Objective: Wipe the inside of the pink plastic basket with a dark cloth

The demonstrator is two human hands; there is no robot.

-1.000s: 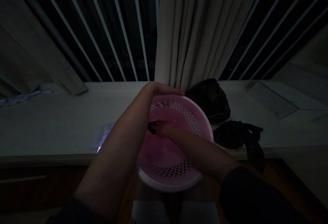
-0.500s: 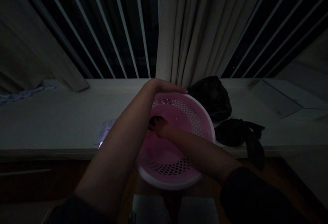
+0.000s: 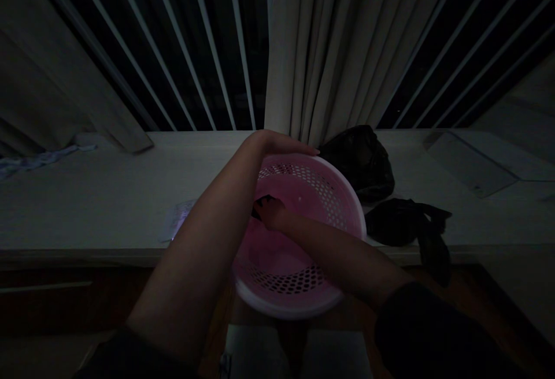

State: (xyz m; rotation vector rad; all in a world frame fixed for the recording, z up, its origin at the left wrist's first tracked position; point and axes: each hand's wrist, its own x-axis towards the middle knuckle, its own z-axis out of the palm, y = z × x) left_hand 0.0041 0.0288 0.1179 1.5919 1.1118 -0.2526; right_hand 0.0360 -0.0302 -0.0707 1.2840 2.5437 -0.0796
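A pink plastic basket (image 3: 299,246) with perforated sides is tilted open toward me at the edge of a white ledge. My left hand (image 3: 288,145) lies over its far rim, fingers extended along the edge and holding it. Inside the basket, my right hand (image 3: 273,214) is closed over a small black item (image 3: 263,199), against the left part of the interior. Much of that item is under my fingers, and the dim light hides what it is. My left forearm covers the basket's left side.
Two black plastic bags, one full (image 3: 362,162) and one limp (image 3: 407,223), lie right of the basket. A pale box (image 3: 472,162) stands farther right. A clear packet (image 3: 177,217) is by my left forearm. Curtains (image 3: 299,49) and window bars rise behind the ledge (image 3: 87,211).
The fingers of my right hand, more spread before, have drawn together over the black item. My left hand stays on the rim. The view has shifted slightly.
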